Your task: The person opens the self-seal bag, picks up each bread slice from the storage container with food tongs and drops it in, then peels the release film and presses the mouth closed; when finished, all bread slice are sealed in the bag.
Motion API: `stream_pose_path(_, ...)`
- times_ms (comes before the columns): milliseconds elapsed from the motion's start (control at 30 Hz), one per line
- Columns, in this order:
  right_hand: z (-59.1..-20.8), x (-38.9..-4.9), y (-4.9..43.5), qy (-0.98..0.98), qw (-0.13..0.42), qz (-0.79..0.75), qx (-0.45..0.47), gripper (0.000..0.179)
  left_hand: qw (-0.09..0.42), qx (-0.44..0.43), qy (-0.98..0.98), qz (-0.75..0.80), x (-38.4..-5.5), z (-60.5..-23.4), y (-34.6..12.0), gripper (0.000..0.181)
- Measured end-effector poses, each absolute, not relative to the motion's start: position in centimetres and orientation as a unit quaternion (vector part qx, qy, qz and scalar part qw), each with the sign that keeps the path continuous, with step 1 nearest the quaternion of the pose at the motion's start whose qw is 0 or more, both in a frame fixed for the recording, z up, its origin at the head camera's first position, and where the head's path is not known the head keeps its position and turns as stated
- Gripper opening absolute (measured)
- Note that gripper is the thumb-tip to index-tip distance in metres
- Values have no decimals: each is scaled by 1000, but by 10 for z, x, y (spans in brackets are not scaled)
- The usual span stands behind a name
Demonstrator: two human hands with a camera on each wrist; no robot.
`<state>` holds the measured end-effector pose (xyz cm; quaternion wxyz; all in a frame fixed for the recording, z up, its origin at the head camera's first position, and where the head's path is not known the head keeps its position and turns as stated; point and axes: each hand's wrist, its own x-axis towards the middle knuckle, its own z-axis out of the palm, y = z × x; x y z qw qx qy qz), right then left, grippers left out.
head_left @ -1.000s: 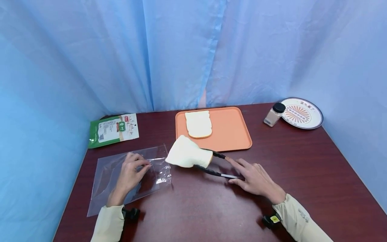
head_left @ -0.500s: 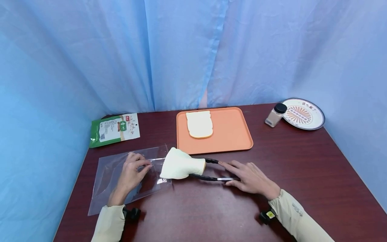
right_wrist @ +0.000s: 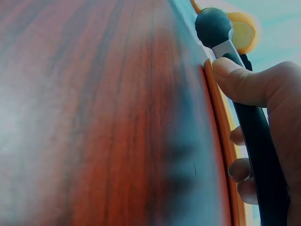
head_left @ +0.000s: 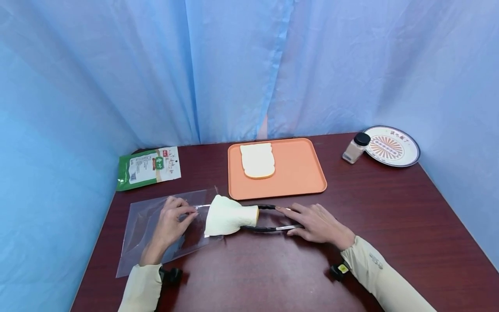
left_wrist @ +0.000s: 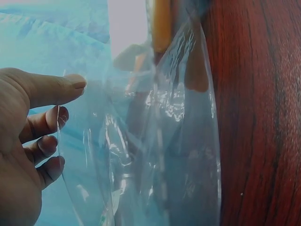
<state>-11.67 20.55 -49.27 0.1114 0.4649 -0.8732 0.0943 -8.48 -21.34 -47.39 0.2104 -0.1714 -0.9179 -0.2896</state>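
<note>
green packet (head_left: pixel 149 169), black-lidded jar (head_left: pixel 354 152), patterned plate (head_left: pixel 391 146)

Label log, head view: on the green-and-white packet (head_left: pixel 149 169) at your far left, you can read two large characters, 香叶, on a green badge (head_left: pixel 159 163), while the white print in the small red block (head_left: pixel 165 153), the fine lines of text and the barcode (head_left: pixel 133 177) are too small to resolve. On the plate (head_left: pixel 391 147) at far right you have a row of characters along the rim and more across the rayed centre, none read with certainty. Your right sleeve (head_left: pixel 380 273) bears lettering, and the yellow tag (head_left: pixel 343 268) at that wrist a dark mark, both illegible.
</note>
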Motion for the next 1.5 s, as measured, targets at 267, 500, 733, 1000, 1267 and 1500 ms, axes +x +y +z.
stream_pose_path(267,-495,-122,196,-868,113,80,477,73,211,-177,-917,-289,-83,-475,-212,15)
stream_pose_path(500,-498,-125,186,-861,115,84,489,73,210,-177,-917,-291,-79,-476,-212,16)
stream_pose_path(733,-500,-132,176,-860,110,85,490,72,215,-182,-911,-300,-81,-475,-211,15)
stream_pose_path(1000,-500,-139,164,-850,118,88,505,73,221,-195,-906,-304,-84,-474,-212,9)
stream_pose_path(1267,-499,-142,151,-849,108,78,511,74,219,-185,-909,-303,-83,-474,-211,11)
stream_pose_path(1500,-500,-145,141,-850,95,72,514,72,215,-182,-910,-305,-82,-472,-210,10)
